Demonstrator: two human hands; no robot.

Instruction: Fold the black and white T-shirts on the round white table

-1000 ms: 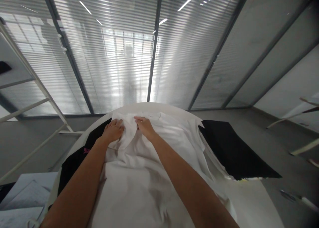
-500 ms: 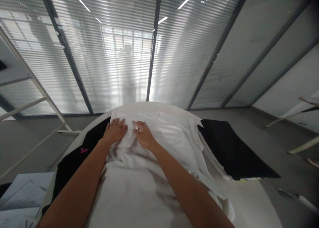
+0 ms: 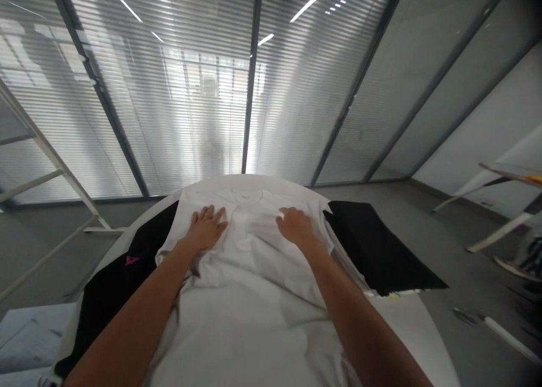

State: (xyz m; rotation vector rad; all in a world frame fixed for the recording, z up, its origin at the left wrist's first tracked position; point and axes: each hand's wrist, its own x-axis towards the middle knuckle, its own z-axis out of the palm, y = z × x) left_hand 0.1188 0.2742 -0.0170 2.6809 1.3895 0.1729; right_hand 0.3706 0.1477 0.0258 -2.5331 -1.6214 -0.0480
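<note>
A white T-shirt (image 3: pixel 254 297) lies spread over a rounded white table, its neckline at the far end and wrinkles across the body. My left hand (image 3: pixel 207 229) rests on the shirt's upper left part, fingers spread and flat. On the upper right part lies my right hand (image 3: pixel 295 225), palm down with its fingers stretched out. Neither hand grips the cloth. Black fabric (image 3: pixel 116 274) with a small pink mark lies to the left of the shirt, partly hidden by my left forearm.
A stack topped with a black sheet (image 3: pixel 381 251) sits on the right of the table (image 3: pixel 423 325). Printed papers (image 3: pixel 31 336) are at lower left. A white metal frame (image 3: pixel 63 167) stands left. Glass panels with blinds (image 3: pixel 203 122) rise behind. At far right is a person's foot (image 3: pixel 514 267).
My right hand has moved right, away from my left hand, across the shirt. The folded-over cloth at the upper left now lies flatter, with the sleeve spread out. The view has shifted slightly.
</note>
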